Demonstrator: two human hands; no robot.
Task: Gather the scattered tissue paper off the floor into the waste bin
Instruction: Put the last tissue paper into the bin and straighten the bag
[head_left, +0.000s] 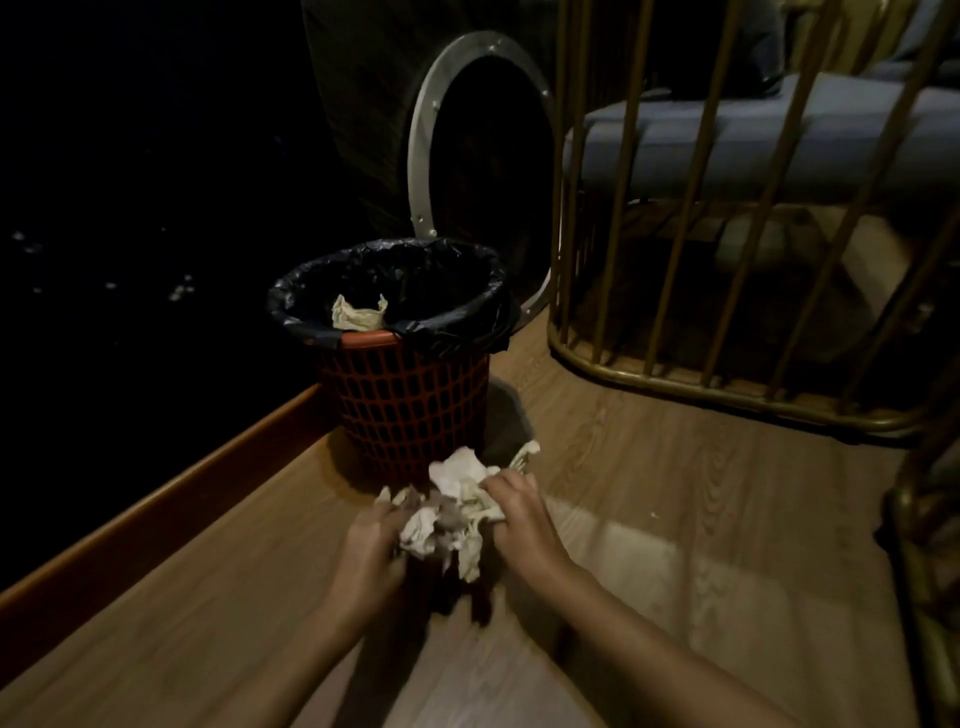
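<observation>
We press a loose wad of crumpled white tissue paper (457, 514) between our left hand (371, 540) and right hand (517, 512), both grips closed on it, so dangling scraps may drop short of the red lattice plastic waste bin (405, 400) just beyond.

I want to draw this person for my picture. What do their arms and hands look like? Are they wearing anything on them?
Both arms are bare as far up as the picture shows: no sleeves in view. The left hand and right hand wear no gloves, and I see no watch, bracelet or rings, though the light is dim and a bit blurry. The arms are slim and reach in from the bottom edge.
</observation>
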